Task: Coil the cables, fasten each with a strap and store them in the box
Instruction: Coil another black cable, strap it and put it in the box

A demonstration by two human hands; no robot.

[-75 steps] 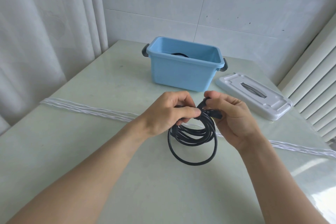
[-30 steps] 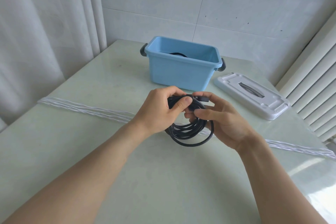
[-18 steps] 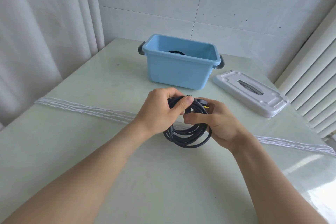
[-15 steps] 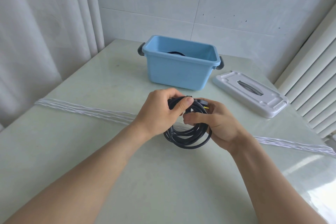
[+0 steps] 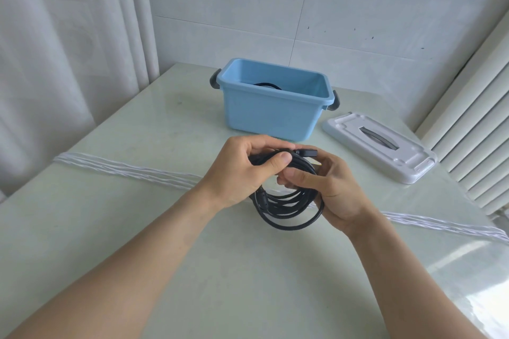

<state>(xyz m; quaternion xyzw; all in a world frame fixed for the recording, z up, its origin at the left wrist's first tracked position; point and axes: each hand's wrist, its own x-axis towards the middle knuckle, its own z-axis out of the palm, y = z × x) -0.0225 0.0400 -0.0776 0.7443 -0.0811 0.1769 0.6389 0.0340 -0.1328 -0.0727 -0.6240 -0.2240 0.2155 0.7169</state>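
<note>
Left hand (image 5: pixel 242 170) clamps top of black cable coil (image 5: pixel 286 206); right hand (image 5: pixel 327 187) closed round its side, mid-table. No strap visible yet. One dark coil seemingly already in blue box (image 5: pixel 275 107) near far edge; white lid (image 5: pixel 377 146) off beside it.

Two hands (image 5: pixel 242 170) (image 5: pixel 333 190) were in view. There was one coiled black cable (image 5: pixel 286 206), one blue box (image 5: pixel 271 113) and one white lid (image 5: pixel 377 146).

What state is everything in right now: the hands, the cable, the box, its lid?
Left hand: closed on the black cable's top.
Right hand: closed on the coil's right side.
Black cable: coiled, held above the table; no strap visible.
Blue box: open, something dark inside.
White lid: off, lying beside the box.
</note>
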